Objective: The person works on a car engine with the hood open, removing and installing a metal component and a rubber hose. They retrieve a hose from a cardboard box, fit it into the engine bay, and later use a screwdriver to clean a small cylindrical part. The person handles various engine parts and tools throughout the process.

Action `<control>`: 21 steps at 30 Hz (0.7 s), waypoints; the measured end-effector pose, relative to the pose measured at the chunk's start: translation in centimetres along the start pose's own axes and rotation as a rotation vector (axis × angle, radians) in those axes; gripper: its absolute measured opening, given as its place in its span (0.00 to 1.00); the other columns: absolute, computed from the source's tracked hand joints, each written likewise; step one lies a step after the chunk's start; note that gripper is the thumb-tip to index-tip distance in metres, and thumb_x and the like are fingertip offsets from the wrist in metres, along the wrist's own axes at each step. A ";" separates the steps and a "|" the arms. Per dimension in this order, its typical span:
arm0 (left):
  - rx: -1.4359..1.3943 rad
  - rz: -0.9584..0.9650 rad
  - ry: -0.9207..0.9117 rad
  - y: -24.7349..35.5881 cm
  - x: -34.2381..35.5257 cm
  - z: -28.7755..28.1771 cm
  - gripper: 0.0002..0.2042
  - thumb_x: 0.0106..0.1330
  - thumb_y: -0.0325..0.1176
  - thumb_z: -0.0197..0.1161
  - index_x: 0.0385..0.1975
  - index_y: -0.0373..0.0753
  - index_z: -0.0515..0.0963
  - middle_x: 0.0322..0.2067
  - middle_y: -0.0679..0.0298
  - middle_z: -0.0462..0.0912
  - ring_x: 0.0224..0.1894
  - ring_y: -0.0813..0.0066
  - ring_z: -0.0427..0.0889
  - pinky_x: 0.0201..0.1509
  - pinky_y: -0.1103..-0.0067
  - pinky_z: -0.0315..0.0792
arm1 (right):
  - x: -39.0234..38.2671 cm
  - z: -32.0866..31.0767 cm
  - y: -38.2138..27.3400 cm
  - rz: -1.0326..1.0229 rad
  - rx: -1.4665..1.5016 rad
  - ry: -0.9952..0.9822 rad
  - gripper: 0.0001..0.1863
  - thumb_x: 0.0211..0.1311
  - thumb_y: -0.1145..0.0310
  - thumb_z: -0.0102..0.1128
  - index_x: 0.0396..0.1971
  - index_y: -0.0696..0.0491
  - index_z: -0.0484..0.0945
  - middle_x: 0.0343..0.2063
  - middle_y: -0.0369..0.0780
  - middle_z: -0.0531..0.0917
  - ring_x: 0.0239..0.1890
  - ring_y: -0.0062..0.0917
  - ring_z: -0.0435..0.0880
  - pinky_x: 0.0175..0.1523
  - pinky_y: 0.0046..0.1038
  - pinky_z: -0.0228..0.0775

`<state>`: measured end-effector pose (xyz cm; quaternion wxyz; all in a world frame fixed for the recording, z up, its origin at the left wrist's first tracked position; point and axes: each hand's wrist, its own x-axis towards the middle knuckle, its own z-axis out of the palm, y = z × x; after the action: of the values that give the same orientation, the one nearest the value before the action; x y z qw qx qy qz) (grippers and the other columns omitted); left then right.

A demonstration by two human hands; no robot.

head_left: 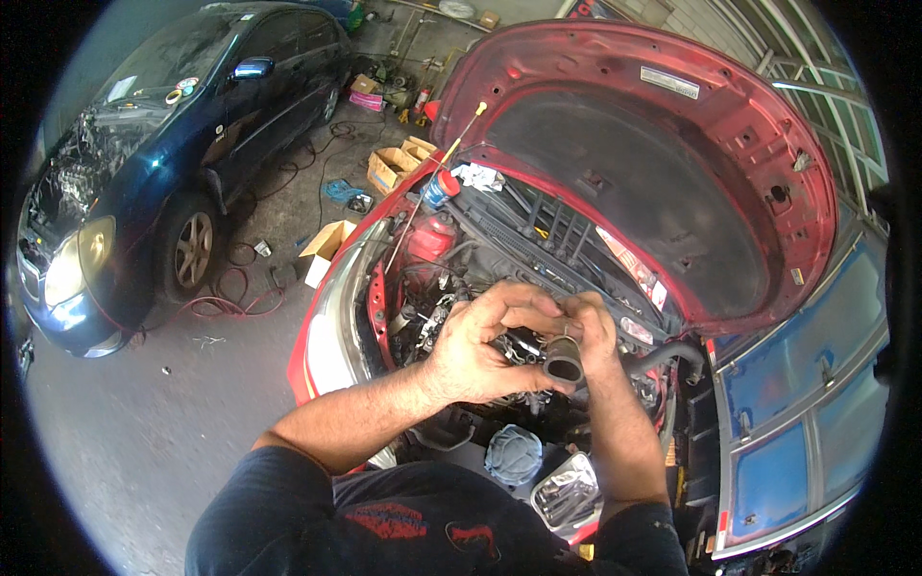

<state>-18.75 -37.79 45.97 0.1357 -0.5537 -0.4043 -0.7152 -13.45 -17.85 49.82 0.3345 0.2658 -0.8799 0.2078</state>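
Note:
Both my hands are raised over the open engine bay (451, 278) of a red car. Between them is a black rubber hose (565, 369), its round open end turned up toward me. My left hand (485, 346) pinches the hose from the left, thumb along its near end. My right hand (593, 331) wraps around its right side, fingers bent over the top. What looks like a thin metal clamp (564, 339) circles the hose between my fingertips. To the right of my right wrist, a curved black hose section (677, 357) sticks out; whether it is the same hose is hidden.
The red hood (634, 163) stands raised, with a rod (432, 182) at its left. On the car's front edge sit a blue cloth (514, 455) and a metal tray of tools (567, 494). A dark blue car (182, 144), cardboard boxes (389, 170) and a red air hose (226, 305) are to the left.

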 end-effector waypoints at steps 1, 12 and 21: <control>0.006 0.013 0.003 0.1 0.1 -0.1 0.37 0.44 0.32 0.83 0.51 0.37 0.64 0.43 0.55 0.86 0.49 0.73 0.83 0.56 0.76 0.72 | 0.5 -0.2 -0.2 0.002 0.008 -0.016 0.15 0.65 0.68 0.45 0.26 0.63 0.75 0.25 0.49 0.82 0.26 0.42 0.81 0.34 0.36 0.74; -0.026 -0.044 0.009 -0.2 -0.3 -0.9 0.36 0.49 0.26 0.79 0.53 0.36 0.59 0.48 0.51 0.83 0.53 0.65 0.82 0.59 0.72 0.73 | 1.3 0.9 -0.5 0.196 0.039 0.061 0.19 0.69 0.62 0.41 0.34 0.62 0.75 0.27 0.47 0.82 0.26 0.35 0.79 0.34 0.34 0.72; 0.150 -0.058 0.341 -4.4 -0.2 -0.3 0.19 0.58 0.20 0.69 0.47 0.31 0.70 0.63 0.43 0.66 0.61 0.52 0.74 0.63 0.64 0.72 | 2.3 1.9 0.0 1.125 0.669 0.211 0.30 0.72 0.42 0.43 0.24 0.54 0.74 0.14 0.36 0.72 0.14 0.21 0.69 0.22 0.23 0.58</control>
<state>-21.72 -35.28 43.94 0.2225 -0.4007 -0.4436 -0.7702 -15.78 -19.67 50.09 0.1586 -0.1666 -0.7352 0.6376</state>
